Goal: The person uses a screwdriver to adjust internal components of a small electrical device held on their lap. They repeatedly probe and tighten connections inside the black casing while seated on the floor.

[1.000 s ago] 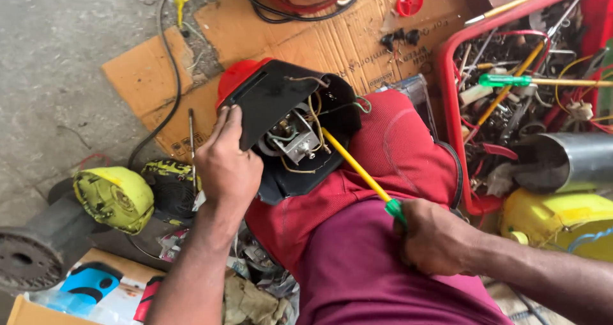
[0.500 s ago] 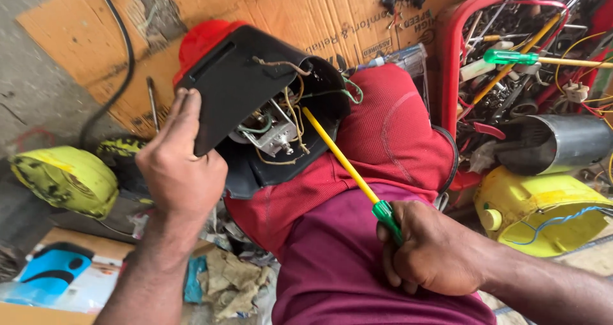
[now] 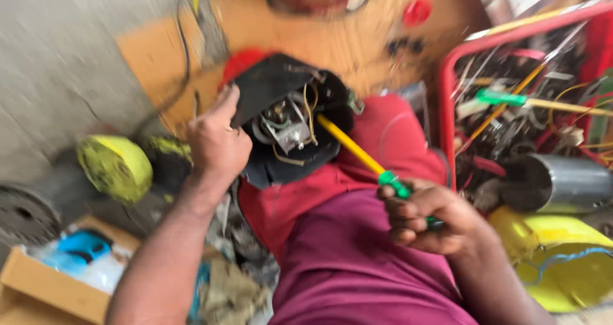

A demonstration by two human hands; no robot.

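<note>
Cardboard-covered floor (image 3: 357, 50) | left hand (image 3: 217, 146) closed on open black plastic housing (image 3: 287, 124) with exposed wires — propped on the knee | right hand (image 3: 434, 216) clenched around green-handled yellow-shaft screwdriver (image 3: 357, 152) — tip inside the housing | red wire basket (image 3: 447, 108) beside it.

An informal repair workshop is indicated: a bare concrete floor (image 3: 57, 63) overlaid with flattened cardboard (image 3: 345, 44), a red wire basket (image 3: 447, 108) crammed with tools and cables, and dismantled machine parts scattered about.
</note>
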